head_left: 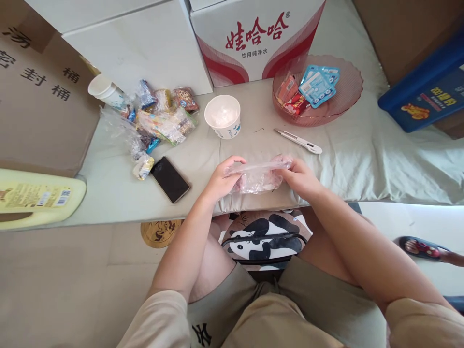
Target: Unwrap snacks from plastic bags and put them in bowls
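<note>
I see my left hand [222, 180] and right hand [300, 178] both pinching a clear, crinkly plastic bag [258, 175], stretched flat between them.

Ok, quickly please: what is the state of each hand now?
Left hand: closed, pinching the left end of the clear plastic bag.
Right hand: closed, pinching the right end of the same bag.

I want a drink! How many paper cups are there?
2: one upright cup beyond the clear bag, a second cup far left beside the snack pile. More may hide under it.
</note>
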{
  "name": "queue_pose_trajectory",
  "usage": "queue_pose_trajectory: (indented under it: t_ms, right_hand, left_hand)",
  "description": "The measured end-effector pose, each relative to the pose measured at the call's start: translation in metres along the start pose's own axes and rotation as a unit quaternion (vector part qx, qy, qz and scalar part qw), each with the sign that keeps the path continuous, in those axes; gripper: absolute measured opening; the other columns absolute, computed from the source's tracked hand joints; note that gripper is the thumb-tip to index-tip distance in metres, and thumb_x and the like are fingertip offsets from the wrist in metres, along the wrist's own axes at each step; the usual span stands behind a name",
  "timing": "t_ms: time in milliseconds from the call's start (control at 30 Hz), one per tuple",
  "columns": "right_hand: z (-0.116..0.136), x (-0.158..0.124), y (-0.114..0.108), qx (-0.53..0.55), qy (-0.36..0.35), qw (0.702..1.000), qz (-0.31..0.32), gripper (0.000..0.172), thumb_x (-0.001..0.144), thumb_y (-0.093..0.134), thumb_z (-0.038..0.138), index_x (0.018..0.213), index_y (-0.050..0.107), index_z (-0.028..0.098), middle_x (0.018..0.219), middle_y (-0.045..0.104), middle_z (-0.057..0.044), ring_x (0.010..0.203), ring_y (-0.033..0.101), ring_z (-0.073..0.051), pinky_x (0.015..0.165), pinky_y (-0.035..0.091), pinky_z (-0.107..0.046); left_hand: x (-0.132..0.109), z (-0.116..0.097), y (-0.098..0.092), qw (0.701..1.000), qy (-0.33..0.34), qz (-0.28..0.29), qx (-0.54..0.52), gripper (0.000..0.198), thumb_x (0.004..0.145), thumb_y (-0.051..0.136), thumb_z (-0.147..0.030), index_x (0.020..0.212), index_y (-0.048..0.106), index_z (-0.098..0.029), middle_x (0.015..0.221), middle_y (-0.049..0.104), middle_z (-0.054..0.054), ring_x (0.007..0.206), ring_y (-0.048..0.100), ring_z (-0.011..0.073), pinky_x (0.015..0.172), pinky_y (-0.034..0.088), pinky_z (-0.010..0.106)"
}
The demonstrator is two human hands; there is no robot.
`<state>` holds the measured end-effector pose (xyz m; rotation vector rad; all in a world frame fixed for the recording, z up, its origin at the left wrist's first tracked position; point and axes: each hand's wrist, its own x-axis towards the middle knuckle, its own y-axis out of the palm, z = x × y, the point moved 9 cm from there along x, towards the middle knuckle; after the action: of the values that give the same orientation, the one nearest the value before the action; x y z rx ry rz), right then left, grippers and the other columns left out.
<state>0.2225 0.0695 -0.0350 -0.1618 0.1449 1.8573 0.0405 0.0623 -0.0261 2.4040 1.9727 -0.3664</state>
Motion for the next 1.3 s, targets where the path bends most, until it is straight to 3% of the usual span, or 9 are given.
queue_pose_trajectory:
  t_ms: [133, 400, 533, 667, 767, 867, 967, 1100, 1300]
  right_hand:
    - [0.002, -0.003, -0.001, 0.049, -0.013, 0.999, -0.020, 0.037, 0.076, 0.068, 0.044, 0.109, 0.060, 0.029, 0.075, 0.065, 0.002, 0.063, 0.058, -0.016, 0.057, 0.049, -0.030]
    - [0.017, -0.005, 0.004, 0.134, -0.014, 0.991, 0.019, 0.052, 0.076, 0.047, 0.073, 0.070, 0.058, 0.023, 0.067, 0.058, -0.005, 0.061, 0.055, -0.018, 0.059, 0.047, -0.035]
    - [0.007, 0.002, 0.001, 0.070, -0.005, 0.997, -0.010, 0.034, 0.067, 0.073, 0.048, 0.079, 0.055, 0.022, 0.071, 0.054, 0.001, 0.059, 0.049, -0.012, 0.058, 0.041, -0.028]
    - [-0.003, 0.007, -0.014, 0.090, 0.000, 0.990, -0.109, 0.058, 0.058, 0.076, 0.026, 0.108, 0.048, 0.026, 0.083, 0.056, 0.005, 0.061, 0.050, -0.010, 0.060, 0.042, -0.026]
    - [0.002, 0.006, -0.017, 0.065, -0.031, 0.989, -0.126, 0.033, 0.067, 0.069, 0.030, 0.095, 0.052, 0.024, 0.075, 0.053, 0.004, 0.065, 0.051, -0.013, 0.065, 0.043, -0.029]
    - [0.020, 0.001, -0.014, -0.027, -0.106, 0.986, -0.129, 0.012, 0.075, 0.060, 0.031, 0.078, 0.052, 0.022, 0.080, 0.057, -0.001, 0.079, 0.055, -0.018, 0.079, 0.044, -0.034]
    - [0.034, -0.003, -0.001, -0.041, -0.177, 0.979, -0.093, 0.008, 0.079, 0.056, 0.028, 0.079, 0.050, 0.023, 0.096, 0.063, -0.004, 0.096, 0.057, -0.021, 0.090, 0.042, -0.037]
    - [0.024, 0.002, 0.025, 0.081, -0.126, 0.989, 0.019, 0.015, 0.082, 0.054, 0.035, 0.083, 0.044, 0.024, 0.079, 0.057, 0.001, 0.074, 0.053, -0.015, 0.074, 0.043, -0.032]
    - [0.014, 0.011, 0.018, 0.193, -0.045, 0.980, 0.007, 0.023, 0.080, 0.055, 0.039, 0.098, 0.051, 0.025, 0.092, 0.065, 0.001, 0.083, 0.063, -0.015, 0.080, 0.046, -0.032]
  left_hand:
    - [-0.001, 0.000, 0.001, 0.999, -0.018, 0.017, -0.044, 0.021, 0.079, 0.068, -0.035, 0.092, 0.059, -0.022, 0.047, 0.047, -0.009, 0.036, 0.041, 0.0071, 0.038, 0.031, 0.020]
    - [0.007, -0.008, -0.016, 0.981, 0.006, -0.032, -0.192, 0.031, 0.075, 0.057, -0.045, 0.060, 0.051, -0.019, 0.057, 0.049, -0.001, 0.049, 0.047, 0.0094, 0.046, 0.039, 0.023]
    - [0.012, 0.000, -0.020, 0.993, 0.013, -0.033, -0.117, 0.017, 0.068, 0.068, -0.031, 0.076, 0.059, -0.019, 0.071, 0.055, -0.002, 0.057, 0.050, 0.0086, 0.054, 0.041, 0.021]
    - [0.007, 0.002, -0.058, 0.977, 0.070, -0.199, -0.003, 0.038, 0.064, 0.067, -0.013, 0.099, 0.058, -0.023, 0.098, 0.062, 0.001, 0.085, 0.061, 0.0122, 0.075, 0.048, 0.023]
    - [-0.006, -0.004, -0.073, 0.948, 0.104, -0.293, 0.058, 0.018, 0.072, 0.064, -0.017, 0.089, 0.057, -0.021, 0.084, 0.059, 0.000, 0.077, 0.059, 0.0117, 0.073, 0.048, 0.024]
    - [-0.006, -0.008, -0.048, 0.964, 0.101, -0.228, 0.089, 0.013, 0.081, 0.065, -0.030, 0.086, 0.059, -0.020, 0.078, 0.060, 0.001, 0.074, 0.060, 0.0128, 0.072, 0.049, 0.026]
    - [-0.001, -0.016, -0.009, 0.979, 0.114, -0.138, 0.096, 0.039, 0.079, 0.072, -0.046, 0.108, 0.060, -0.023, 0.115, 0.066, 0.009, 0.111, 0.063, 0.0212, 0.090, 0.051, 0.032]
    - [0.013, -0.016, 0.030, 0.993, 0.097, -0.037, 0.048, 0.068, 0.072, 0.075, -0.062, 0.124, 0.057, -0.023, 0.127, 0.065, 0.012, 0.118, 0.062, 0.0260, 0.094, 0.051, 0.036]
    - [0.028, -0.037, -0.007, 0.974, 0.111, -0.138, 0.143, 0.044, 0.081, 0.065, -0.060, 0.094, 0.068, -0.018, 0.092, 0.070, 0.006, 0.086, 0.066, 0.0178, 0.080, 0.051, 0.031]
